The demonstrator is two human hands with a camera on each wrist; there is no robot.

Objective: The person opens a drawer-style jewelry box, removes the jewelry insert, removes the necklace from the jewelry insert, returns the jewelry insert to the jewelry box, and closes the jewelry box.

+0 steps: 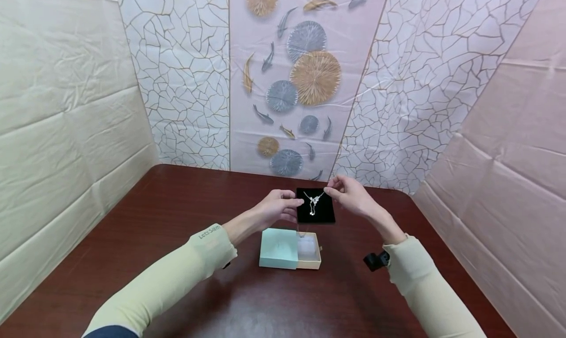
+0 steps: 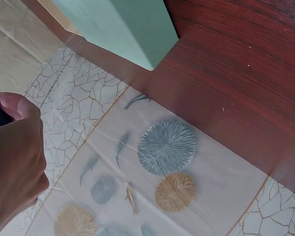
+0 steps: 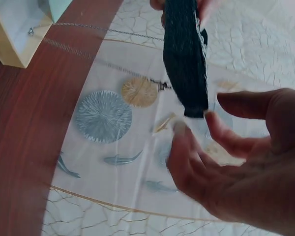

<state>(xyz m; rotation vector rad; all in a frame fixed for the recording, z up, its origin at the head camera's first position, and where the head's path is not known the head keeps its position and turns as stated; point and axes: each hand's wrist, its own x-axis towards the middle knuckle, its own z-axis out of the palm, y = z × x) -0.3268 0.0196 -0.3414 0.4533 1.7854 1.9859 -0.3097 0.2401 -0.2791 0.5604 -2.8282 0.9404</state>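
A black padded card (image 1: pixel 325 210) bears a silver necklace (image 1: pixel 313 200) with a flower-like pendant and a short dangling piece. My left hand (image 1: pixel 277 206) grips the card by its left edge, thumb over the front. At the card's upper right corner is my right hand (image 1: pixel 349 194), its fingers loosely bent. In the right wrist view, the right fingertips (image 3: pixel 210 118) are right at the corner, with thumb and forefinger apart. A fine chain (image 3: pixel 103 29) runs from behind the card down to the open drawer (image 3: pixel 24 61) of a small box.
The mint-green box sleeve (image 1: pixel 278 249) lies on the dark red-brown table (image 1: pixel 212 298) below the card, its cream drawer (image 1: pixel 308 265) pulled out to the right. Behind the table hangs a patterned cloth (image 1: pixel 190 82); pale cloth walls (image 1: pixel 57 131) flank both sides.
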